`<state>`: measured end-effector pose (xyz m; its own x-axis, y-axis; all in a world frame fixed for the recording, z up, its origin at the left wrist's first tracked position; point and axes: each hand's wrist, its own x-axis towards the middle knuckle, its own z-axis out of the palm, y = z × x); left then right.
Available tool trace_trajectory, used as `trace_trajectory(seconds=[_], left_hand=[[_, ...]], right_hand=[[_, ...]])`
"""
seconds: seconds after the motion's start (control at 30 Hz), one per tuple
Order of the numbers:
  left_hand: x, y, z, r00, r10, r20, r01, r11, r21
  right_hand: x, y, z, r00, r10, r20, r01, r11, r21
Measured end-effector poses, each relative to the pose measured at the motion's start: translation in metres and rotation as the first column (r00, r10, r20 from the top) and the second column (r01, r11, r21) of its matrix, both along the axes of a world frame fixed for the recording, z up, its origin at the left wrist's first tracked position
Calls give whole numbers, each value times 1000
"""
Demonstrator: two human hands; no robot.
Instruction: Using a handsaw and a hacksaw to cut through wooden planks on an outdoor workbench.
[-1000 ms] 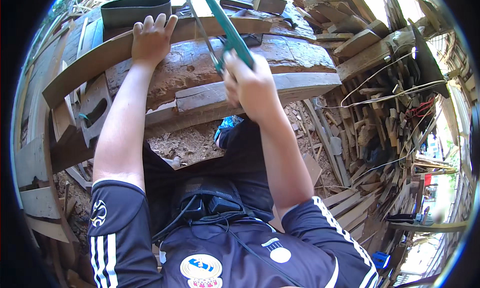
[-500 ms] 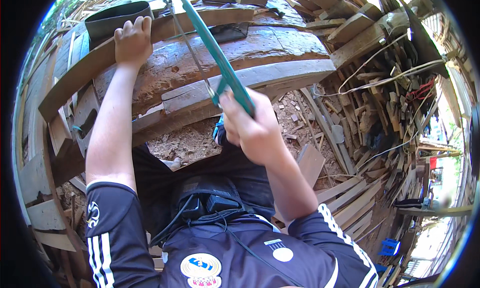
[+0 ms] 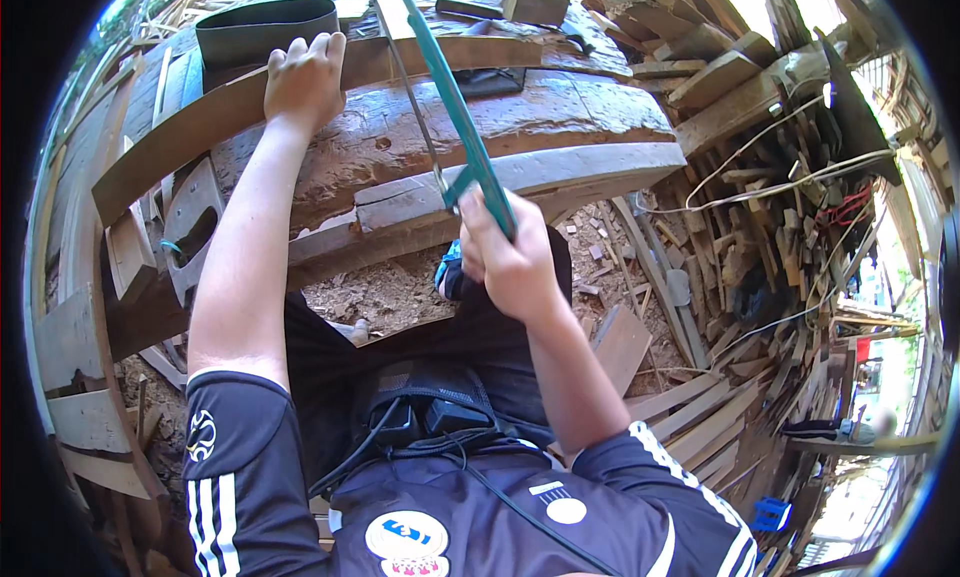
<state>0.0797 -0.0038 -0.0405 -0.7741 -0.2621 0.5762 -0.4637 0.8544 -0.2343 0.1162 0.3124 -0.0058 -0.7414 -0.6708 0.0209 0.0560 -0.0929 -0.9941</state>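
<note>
My left hand (image 3: 305,82) is closed over the upper edge of a long, dark brown wooden plank (image 3: 190,127) that stands on edge. My right hand (image 3: 508,257) grips the near end of a green-framed bow saw (image 3: 447,92). The saw points away from me, and its thin blade (image 3: 412,97) crosses the plank to the right of my left hand. Whether the blade has cut into the wood cannot be made out. Beneath the plank lies a thick, weathered timber (image 3: 400,122), with a greyish beam (image 3: 520,187) along its near side.
A dark, open, band-like container (image 3: 265,37) sits behind my left hand. A small wood block (image 3: 535,7) rests on the timber at the back. Scrap wood (image 3: 780,207) is heaped at the right, with a pale cord (image 3: 760,189) strung across it. Wood chips (image 3: 390,292) cover the ground below.
My view has shifted, so the scene sits farther right and slightly lower. Relative to the plank, my right hand and the saw have moved a little forward. My left hand keeps its hold.
</note>
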Motion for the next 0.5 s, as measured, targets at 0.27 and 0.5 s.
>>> trace_trajectory(seconds=[0.27, 0.5], left_hand=[[-9, 10, 11, 975, -43, 219, -25, 954, 297], [-4, -1, 27, 970, -23, 244, -61, 942, 332]], right_hand=[[-85, -98, -10, 996, -42, -77, 39, 999, -36], [-7, -28, 5, 997, 5, 73, -3, 1000, -23]])
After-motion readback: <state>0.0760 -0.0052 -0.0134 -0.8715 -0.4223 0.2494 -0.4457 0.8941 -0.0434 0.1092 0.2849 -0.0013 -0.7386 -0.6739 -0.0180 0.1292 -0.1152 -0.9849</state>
